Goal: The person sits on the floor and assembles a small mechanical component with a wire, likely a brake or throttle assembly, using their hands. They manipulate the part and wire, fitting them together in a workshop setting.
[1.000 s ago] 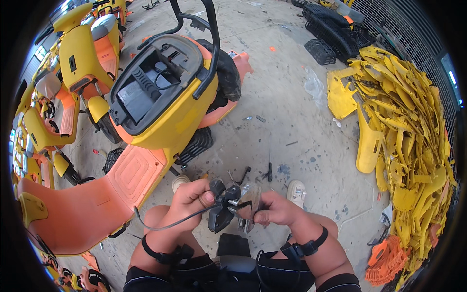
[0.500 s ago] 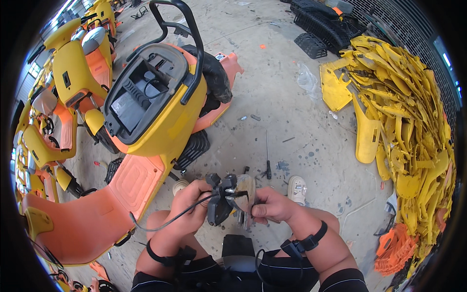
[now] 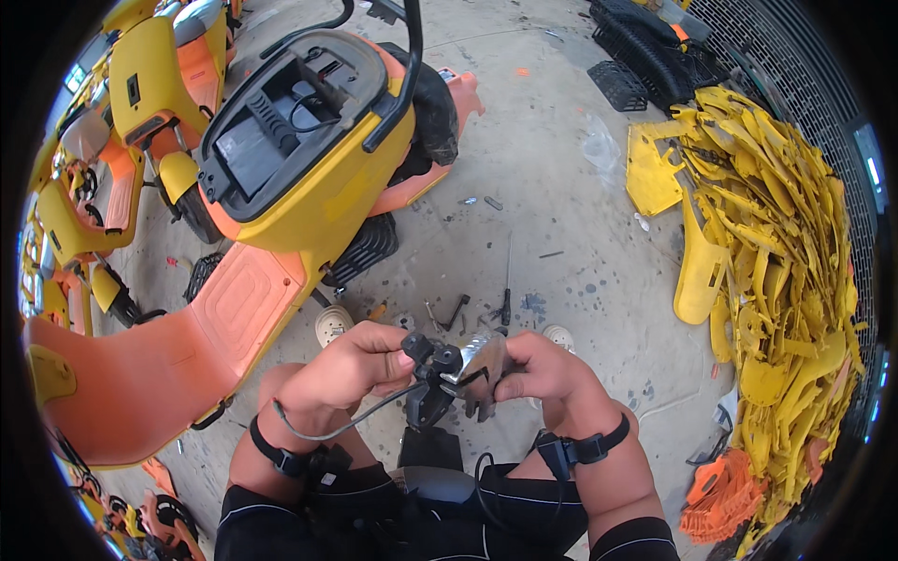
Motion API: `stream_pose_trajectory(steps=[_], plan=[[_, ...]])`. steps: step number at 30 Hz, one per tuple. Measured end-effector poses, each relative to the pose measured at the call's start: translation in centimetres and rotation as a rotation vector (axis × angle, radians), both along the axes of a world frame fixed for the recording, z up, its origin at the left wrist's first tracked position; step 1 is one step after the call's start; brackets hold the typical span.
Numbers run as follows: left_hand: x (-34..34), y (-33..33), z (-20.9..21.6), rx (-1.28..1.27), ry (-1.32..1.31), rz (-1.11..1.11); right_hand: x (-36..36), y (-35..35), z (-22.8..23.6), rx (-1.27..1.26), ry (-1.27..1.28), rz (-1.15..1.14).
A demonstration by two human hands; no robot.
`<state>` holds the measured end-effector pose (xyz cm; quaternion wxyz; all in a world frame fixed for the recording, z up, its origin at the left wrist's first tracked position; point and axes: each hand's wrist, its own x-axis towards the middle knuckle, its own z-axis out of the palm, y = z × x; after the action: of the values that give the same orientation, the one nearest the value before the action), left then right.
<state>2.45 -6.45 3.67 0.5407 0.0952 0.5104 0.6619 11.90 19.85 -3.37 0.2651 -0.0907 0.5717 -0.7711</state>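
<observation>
My left hand (image 3: pixel 351 369) is closed around one side of a black plastic fitting (image 3: pixel 427 400) with rounded knobs on top. A thin dark cable (image 3: pixel 360 418) hangs in a loop from it past my left wrist. On the other side, my right hand (image 3: pixel 545 369) pinches a curved, worn metal plate (image 3: pixel 486 363) with a notched lower end between thumb and fingers. Plate and fitting meet in front of me, above my knees; whether they are fastened together I cannot tell.
A yellow and orange scooter (image 3: pixel 323 210) with an open rear compartment stands at the left. On the floor ahead lie a screwdriver (image 3: pixel 507 307) and a black angled tool (image 3: pixel 456 312). Yellow panels (image 3: pixel 767 280) are piled at the right, with orange parts (image 3: pixel 720 496) nearer me.
The metal plate has turned, so its shiny upper side and notched end now show. Both hands keep their hold. My view has shifted, and more small items show on the floor beyond my hands.
</observation>
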Motion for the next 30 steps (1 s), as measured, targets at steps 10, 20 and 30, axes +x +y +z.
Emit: stream_pose_trajectory(steps=[10,20,30], plan=[[1.6,2.3,-0.4,-0.19,1.301,0.369,-0.1,-1.6,-1.5,-0.332,-0.244,-0.007],[1.6,1.0,-0.9,-0.072,1.194,0.391,-0.3,-1.9,-0.1,-0.178,-0.099,0.01],[0.2,-0.6,-1.7,0.126,-0.152,-0.121,0.8,0.9,0.7,0.063,-0.009,0.076]])
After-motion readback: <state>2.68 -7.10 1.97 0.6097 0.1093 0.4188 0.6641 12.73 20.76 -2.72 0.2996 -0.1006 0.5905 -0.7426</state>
